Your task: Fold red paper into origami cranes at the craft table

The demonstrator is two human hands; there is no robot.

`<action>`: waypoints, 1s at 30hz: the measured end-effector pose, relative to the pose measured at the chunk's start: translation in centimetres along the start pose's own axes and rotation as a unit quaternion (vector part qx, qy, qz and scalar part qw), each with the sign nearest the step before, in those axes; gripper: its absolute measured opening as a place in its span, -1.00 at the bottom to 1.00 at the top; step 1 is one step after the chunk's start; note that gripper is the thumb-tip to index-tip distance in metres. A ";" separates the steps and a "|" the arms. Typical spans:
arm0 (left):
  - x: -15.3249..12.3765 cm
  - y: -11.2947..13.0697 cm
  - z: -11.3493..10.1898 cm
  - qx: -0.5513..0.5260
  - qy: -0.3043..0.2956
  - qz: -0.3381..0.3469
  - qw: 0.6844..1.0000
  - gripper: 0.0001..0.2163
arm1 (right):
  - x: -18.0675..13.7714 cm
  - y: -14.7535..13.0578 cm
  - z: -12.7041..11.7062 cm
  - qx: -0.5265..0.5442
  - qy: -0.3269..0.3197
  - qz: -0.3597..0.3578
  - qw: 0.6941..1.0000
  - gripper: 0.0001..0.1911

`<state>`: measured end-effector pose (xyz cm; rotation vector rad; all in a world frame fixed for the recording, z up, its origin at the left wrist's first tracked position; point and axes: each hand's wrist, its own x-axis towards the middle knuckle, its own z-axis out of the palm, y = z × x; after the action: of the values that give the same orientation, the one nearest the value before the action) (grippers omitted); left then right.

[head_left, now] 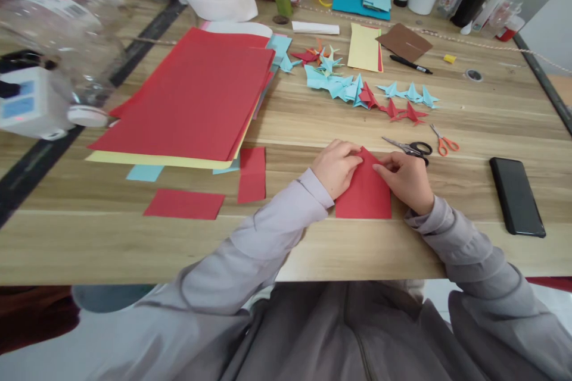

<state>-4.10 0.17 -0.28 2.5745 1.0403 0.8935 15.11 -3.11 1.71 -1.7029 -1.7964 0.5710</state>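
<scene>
Grey jacket (308, 333), nearest, ours. Red sheet (363, 195), peaked, left of the phone (517, 196) on the worktop (290, 131): left hand (338, 166), curled, grips one slope; right hand (406, 180) pinches the other, presumably steadying it.

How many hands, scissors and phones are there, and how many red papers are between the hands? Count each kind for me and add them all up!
Hands, left hand and right hand: 2
Red paper between the hands: 1
Scissors, black-handled pair and orange-handled pair: 2
Phone: 1
Total: 6
</scene>
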 end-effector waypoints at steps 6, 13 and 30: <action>0.0 -0.9 0.2 0.025 -0.058 0.053 0.997 -0.72 | 0.0 -0.3 -0.2 -0.094 -0.005 0.016 0.995 -0.86; 0.0 -0.8 -0.1 0.042 -0.073 0.053 0.995 -0.70 | 0.1 -0.1 -0.1 -0.089 -0.008 0.015 0.996 -0.87; 0.4 -0.2 0.6 0.087 -0.053 0.064 0.993 -0.72 | -1.3 -1.2 0.6 -0.267 0.041 -0.133 0.953 -0.80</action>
<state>-3.63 0.60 -0.72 2.8268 0.9726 0.7147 13.83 -4.50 1.86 -1.7312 -2.2031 -0.1187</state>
